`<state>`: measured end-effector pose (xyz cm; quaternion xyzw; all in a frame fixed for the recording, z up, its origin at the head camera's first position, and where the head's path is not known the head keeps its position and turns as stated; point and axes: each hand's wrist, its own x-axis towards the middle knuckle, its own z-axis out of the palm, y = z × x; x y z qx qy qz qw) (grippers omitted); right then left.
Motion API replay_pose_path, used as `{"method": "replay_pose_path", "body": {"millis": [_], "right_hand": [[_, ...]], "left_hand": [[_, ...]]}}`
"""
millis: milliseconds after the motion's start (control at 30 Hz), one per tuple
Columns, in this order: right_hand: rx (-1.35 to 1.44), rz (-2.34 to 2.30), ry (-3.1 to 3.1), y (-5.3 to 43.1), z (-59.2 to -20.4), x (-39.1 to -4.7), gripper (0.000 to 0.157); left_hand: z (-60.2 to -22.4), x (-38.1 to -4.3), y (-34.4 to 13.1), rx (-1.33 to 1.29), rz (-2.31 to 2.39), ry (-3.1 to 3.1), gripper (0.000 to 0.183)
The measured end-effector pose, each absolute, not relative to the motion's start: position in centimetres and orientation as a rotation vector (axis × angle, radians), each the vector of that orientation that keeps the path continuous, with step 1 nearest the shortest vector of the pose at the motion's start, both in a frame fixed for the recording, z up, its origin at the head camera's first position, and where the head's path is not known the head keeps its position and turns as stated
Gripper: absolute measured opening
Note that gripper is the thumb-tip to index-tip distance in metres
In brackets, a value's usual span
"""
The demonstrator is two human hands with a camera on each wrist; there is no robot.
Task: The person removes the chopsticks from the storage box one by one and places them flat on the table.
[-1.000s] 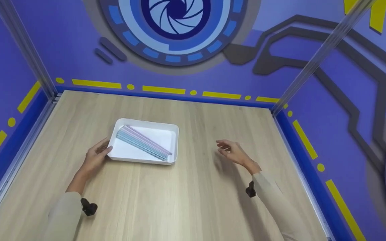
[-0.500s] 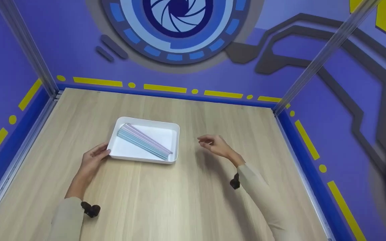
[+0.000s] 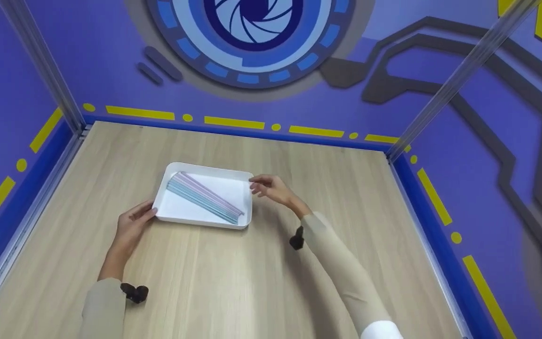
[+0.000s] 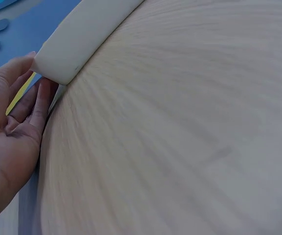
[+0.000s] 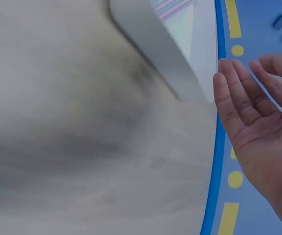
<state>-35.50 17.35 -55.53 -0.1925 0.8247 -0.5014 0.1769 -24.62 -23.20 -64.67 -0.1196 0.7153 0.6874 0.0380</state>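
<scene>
The white tray (image 3: pixel 226 186) sits left of centre on the wooden table (image 3: pixel 205 282); I'd judge it light, stiff and a bit slick, best held by its left and right rims. The left hand (image 3: pixel 131 229) pinches its near left corner. The right hand (image 3: pixel 274 190), fingers loosely extended, is at the far right rim (touching or not, I can't tell). Slim pink and blue sticks (image 3: pixel 205 197) lie slantwise inside, likely to roll if it tips. The patterned wall (image 3: pixel 337 113) rises beyond, well apart.

Sticks (image 3: pixel 206 199) lie in a tray (image 3: pixel 226 186) toward the desk's (image 3: pixel 205 282) back edge, between the left hand (image 3: pixel 132 226) at the tray's front-left corner and the right hand (image 3: pixel 273 189), perhaps touching its right side.
</scene>
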Motion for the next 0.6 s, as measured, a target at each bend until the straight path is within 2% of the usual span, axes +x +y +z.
{"method": "replay_pose_path", "body": {"millis": [267, 467, 600], "right_hand": [[-0.517, -1.199, 2.241, 11.6, -55.2, -37.1, 0.041], [-0.650, -1.037, 2.517, 8.6, -57.0, -37.0, 0.033], [-0.628, -1.009, 2.683, 7.2, -59.1, -36.3, 0.029]], "left_hand": [[-64.7, -24.5, -23.5, -0.431, 2.077, 2.252, 0.061], [-64.7, -24.5, -23.1, -0.404, 2.076, 2.241, 0.057], [-64.9, -24.5, -22.9, -0.428, 2.064, 2.225, 0.057]]}}
